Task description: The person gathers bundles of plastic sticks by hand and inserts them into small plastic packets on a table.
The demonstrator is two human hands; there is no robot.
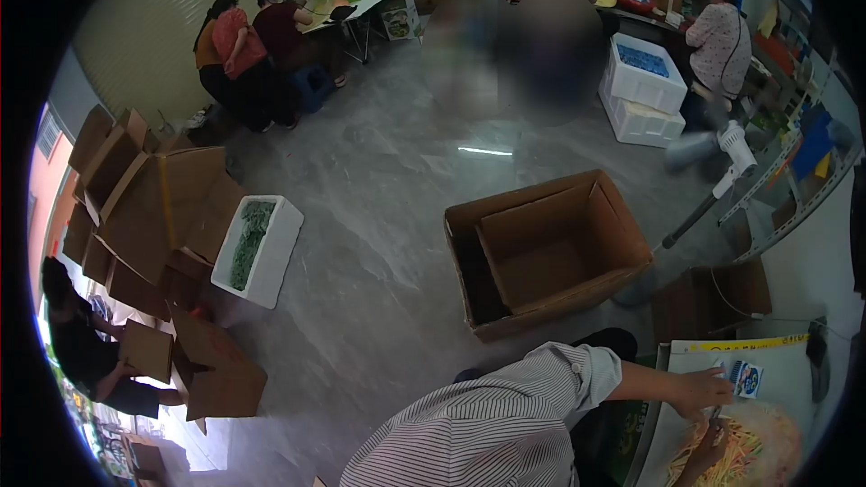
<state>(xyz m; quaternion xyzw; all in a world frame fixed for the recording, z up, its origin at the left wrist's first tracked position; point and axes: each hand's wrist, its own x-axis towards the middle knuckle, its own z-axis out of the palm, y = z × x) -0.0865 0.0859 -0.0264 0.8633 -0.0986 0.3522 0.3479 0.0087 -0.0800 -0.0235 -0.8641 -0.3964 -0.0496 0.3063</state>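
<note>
My left hand (703, 392) reaches out from a striped sleeve over a white table (651, 451) at the lower right. Its fingers are closed, and what they hold is too small to name. Just below it, my right hand (707, 453) is also closed, its fingertips close to the left hand around something small and pale. Under and beside the right hand lies a heap of thin yellow, orange and green sticks (735, 460) in clear plastic. A blue and white printed card (747, 379) lies right by the left fingertips.
A yellow measuring strip (740, 344) runs along the table's far edge. On the floor stand a large open carton (541, 302), a fan (722, 153) and a white foam box (280, 252) with green pieces. Stacked foam boxes (645, 90) stand farther back. Several people work around the room.
</note>
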